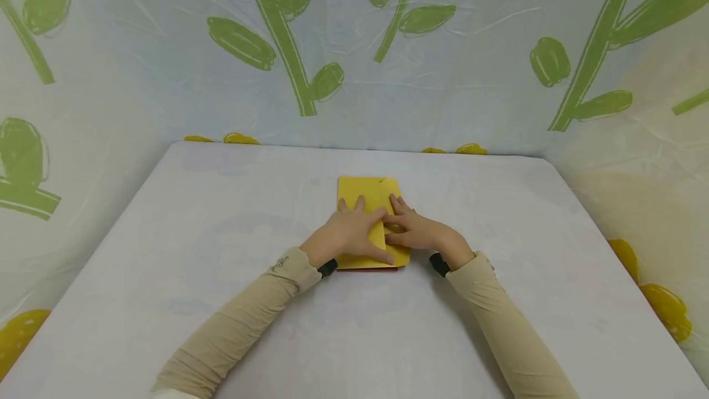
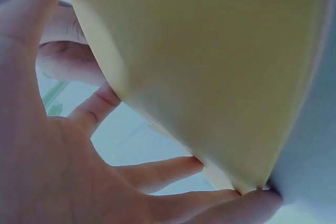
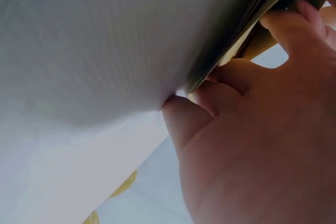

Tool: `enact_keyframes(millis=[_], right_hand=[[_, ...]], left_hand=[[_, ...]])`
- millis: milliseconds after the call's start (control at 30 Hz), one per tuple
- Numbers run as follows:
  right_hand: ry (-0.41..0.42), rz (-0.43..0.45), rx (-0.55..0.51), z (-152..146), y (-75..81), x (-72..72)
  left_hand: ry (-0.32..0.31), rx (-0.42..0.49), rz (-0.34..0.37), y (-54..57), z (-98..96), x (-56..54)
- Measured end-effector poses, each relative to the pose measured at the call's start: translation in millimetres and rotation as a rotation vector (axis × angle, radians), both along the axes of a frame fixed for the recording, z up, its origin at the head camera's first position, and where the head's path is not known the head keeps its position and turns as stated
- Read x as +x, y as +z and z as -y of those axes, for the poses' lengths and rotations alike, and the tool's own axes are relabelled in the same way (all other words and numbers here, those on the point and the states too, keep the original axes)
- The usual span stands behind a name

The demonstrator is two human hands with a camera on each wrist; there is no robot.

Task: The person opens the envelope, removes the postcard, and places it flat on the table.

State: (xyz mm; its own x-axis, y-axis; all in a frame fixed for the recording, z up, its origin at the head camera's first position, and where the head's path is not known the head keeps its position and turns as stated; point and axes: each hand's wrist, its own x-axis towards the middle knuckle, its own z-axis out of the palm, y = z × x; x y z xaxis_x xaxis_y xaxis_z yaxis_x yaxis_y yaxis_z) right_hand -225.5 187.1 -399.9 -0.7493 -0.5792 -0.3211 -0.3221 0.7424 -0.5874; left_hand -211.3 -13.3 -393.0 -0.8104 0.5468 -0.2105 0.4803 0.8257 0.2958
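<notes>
A flat yellow paper piece [image 1: 360,188] lies on the table, with a strip along its right side that looks like a folded flap [image 1: 392,188]. Under its near edge shows a thin red edge [image 1: 368,270]. My left hand [image 1: 354,233] is spread across the yellow surface, thumb toward the near right corner. From the right, my right hand [image 1: 415,231] reaches in, its fingertips on the strip close to the left fingers. In the right wrist view the right hand [image 3: 252,124] touches the edge of stacked layers [image 3: 252,22]; some fingertips are hidden there.
The table [image 1: 249,202] has a pale whitish cover. Behind and at the sides hang sheets [image 1: 443,103] printed with green stems and yellow shapes. A dark wrist strap [image 1: 328,268] shows at the left cuff, another dark strap [image 1: 439,265] at the right.
</notes>
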Motion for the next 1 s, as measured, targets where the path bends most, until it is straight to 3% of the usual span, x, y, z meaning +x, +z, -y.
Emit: enact_keyframes(millis=[300, 733, 1000], right_hand=[[-0.004, -0.049, 0.057, 2, -0.5, -0.3], [-0.026, -0.049, 0.021, 0, 0.5, -1.0], [-0.079, -0.025, 0.068, -11, 2.6, -6.9]], left_hand=[[-0.051, -0.03, -0.06, -6.7, 1.2, -1.4], [0.021, -0.021, -0.041, -5.7, 4.4, 2.2], [0.0, -0.061, -0.063, -8.8, 0.7, 0.4]])
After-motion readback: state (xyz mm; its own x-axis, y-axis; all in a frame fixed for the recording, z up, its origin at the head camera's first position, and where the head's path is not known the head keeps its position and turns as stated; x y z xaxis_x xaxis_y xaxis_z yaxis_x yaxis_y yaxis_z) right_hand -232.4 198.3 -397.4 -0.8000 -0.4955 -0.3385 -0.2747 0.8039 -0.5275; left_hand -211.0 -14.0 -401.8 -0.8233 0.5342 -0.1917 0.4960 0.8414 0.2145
